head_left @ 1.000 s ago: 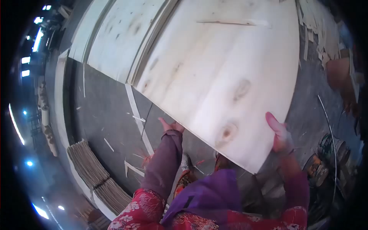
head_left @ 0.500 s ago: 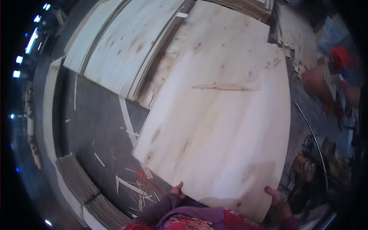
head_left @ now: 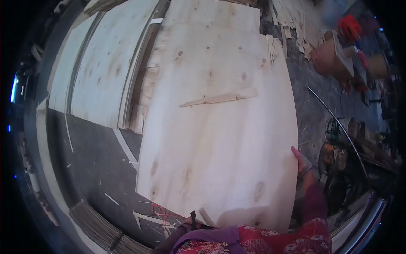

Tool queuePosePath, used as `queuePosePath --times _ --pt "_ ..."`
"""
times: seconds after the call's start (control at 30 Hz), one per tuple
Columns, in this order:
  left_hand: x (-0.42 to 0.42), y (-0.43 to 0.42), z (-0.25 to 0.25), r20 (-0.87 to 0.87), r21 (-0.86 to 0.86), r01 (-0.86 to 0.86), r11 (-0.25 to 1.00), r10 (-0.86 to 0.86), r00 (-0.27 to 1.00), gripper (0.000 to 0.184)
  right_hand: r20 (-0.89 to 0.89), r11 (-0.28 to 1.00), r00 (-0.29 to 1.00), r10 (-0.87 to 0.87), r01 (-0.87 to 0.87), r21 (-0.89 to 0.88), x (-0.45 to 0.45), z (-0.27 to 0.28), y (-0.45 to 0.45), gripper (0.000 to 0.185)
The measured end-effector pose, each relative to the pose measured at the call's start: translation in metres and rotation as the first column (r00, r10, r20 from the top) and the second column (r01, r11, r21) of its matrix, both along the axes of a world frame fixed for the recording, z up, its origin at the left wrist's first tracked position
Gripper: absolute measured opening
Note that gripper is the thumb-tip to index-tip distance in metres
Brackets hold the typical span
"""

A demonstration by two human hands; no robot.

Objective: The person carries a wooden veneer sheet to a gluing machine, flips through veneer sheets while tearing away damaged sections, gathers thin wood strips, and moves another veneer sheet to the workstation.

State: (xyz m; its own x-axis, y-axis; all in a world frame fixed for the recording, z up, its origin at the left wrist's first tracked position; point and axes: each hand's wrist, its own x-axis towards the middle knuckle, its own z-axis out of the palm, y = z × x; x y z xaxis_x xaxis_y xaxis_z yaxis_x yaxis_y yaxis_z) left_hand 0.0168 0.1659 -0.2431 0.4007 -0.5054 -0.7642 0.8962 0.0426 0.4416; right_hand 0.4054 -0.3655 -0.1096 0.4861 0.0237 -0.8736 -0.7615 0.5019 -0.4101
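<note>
A large pale wood veneer sheet [head_left: 220, 144] with knots fills the middle of the view, its far right corner frayed. Across its upper half runs a tan, splinter-shaped patch [head_left: 218, 100]. My right hand [head_left: 301, 162] grips the sheet's right edge, thumb side at the rim and the other fingers partly out of sight. Low at the near edge is my left hand [head_left: 187, 220], mostly hidden by the purple sleeve, so its fingers do not show. Beside it stand a small dark upright thing [head_left: 193, 217] and a short pale strip [head_left: 206, 216], neither clear in kind.
Stacked veneer sheets [head_left: 112, 63] lie at the upper left. Bundled thin sheets [head_left: 95, 220] sit at the lower left, near red string [head_left: 160, 210] and wood scraps. To the right are a thin metal rod [head_left: 338, 127], buckets [head_left: 338, 129] and a red item [head_left: 349, 27].
My right hand has moved up along the sheet's right edge. My left hand has dropped lower and is now mostly hidden. The view has shifted, so the sheet appears further left and straighter.
</note>
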Motion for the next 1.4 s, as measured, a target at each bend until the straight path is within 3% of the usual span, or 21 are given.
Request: queuePosePath --times 0.07,0.17,0.27,0.37,0.4,0.47,0.7,0.77,0.93,1.0,1.03,1.13,1.17,1.2,1.23,1.3,1.37,1.4 --pt "-0.002 0.001 0.000 -0.012 -0.017 -0.005 1.000 0.005 1.000 0.052 -0.239 0.965 0.968 0.078 -0.012 0.262 0.010 -0.029 -0.018 0.040" --pt "-0.003 0.001 0.000 -0.040 -0.065 -0.038 0.997 0.035 0.999 0.052 -0.261 0.947 0.953 0.156 -0.070 0.313 0.031 -0.024 -0.012 0.042" --pt "0.006 0.004 0.005 -0.059 -0.115 -0.072 0.991 0.066 0.996 0.053 -0.158 0.960 0.968 0.195 -0.156 0.231 0.022 -0.034 -0.015 0.041" --pt "0.028 0.010 0.011 -0.047 -0.163 -0.093 0.982 0.086 0.995 0.053 -0.065 0.972 0.989 0.131 -0.115 0.204 0.028 -0.006 -0.006 0.040" --pt "0.033 0.014 0.014 -0.036 -0.179 -0.098 0.979 0.093 0.995 0.054 -0.045 0.972 0.991 0.127 -0.115 0.205 0.033 0.014 0.007 0.040" --pt "0.038 0.030 0.020 -0.018 -0.223 -0.104 0.969 0.103 0.995 0.054 0.175 0.993 0.977 0.120 -0.119 -0.021 0.043 0.066 0.036 0.035" --pt "0.072 0.003 0.040 -0.010 -0.429 -0.132 0.894 0.141 0.990 0.055 0.270 0.950 0.920 0.285 -0.232 -0.210 0.041 0.196 0.109 0.035" --pt "0.055 0.017 0.046 -0.022 -0.501 -0.140 0.854 0.149 0.989 0.055 0.346 0.863 0.865 0.362 -0.171 -0.476 0.016 0.266 0.159 0.036" --pt "0.089 0.038 0.069 -0.020 -0.642 -0.097 0.761 0.110 0.994 0.056 0.490 0.852 0.787 0.375 -0.084 -0.517 -0.058 0.339 0.213 0.038" --pt "0.094 0.049 0.082 -0.027 -0.684 -0.049 0.728 0.042 0.999 0.056 0.550 0.841 0.764 0.338 0.017 -0.541 -0.100 0.356 0.227 0.038" --pt "0.098 0.059 0.083 -0.025 -0.714 -0.004 0.700 -0.019 1.000 0.056 0.545 0.853 0.764 0.346 -0.013 -0.522 -0.124 0.366 0.234 0.037" --pt "0.097 0.072 0.058 0.017 -0.820 0.238 0.521 -0.394 0.919 0.057 0.485 0.781 0.820 0.304 0.077 -0.620 -0.211 0.412 0.246 0.037" --pt "0.100 0.066 0.054 0.044 -0.839 0.304 0.450 -0.502 0.864 0.057 0.472 0.567 0.790 0.390 0.197 -0.800 -0.239 0.422 0.244 0.038" --pt "0.106 0.060 0.049 0.072 -0.853 0.351 0.386 -0.579 0.812 0.057 0.444 0.411 0.837 0.320 0.300 -0.861 -0.265 0.414 0.232 0.039" --pt "0.110 0.053 0.056 0.089 -0.862 0.378 0.339 -0.632 0.770 0.057 0.459 0.371 0.846 0.272 0.348 -0.861 -0.297 0.432 0.238 0.039" --pt "0.100 0.035 0.076 0.110 -0.872 0.407 0.273 -0.701 0.705 0.058 0.539 0.481 0.820 0.190 0.401 -0.780 -0.366 0.480 0.263 0.041" --pt "0.093 0.024 0.101 0.111 -0.881 0.417 0.223 -0.760 0.641 0.058 0.550 0.458 0.833 0.061 0.466 -0.757 -0.427 0.520 0.292 0.039" --pt "0.089 0.020 0.115 0.103 -0.887 0.415 0.204 -0.789 0.606 0.058 0.551 0.382 0.835 0.019 0.503 -0.775 -0.453 0.540 0.311 0.036"
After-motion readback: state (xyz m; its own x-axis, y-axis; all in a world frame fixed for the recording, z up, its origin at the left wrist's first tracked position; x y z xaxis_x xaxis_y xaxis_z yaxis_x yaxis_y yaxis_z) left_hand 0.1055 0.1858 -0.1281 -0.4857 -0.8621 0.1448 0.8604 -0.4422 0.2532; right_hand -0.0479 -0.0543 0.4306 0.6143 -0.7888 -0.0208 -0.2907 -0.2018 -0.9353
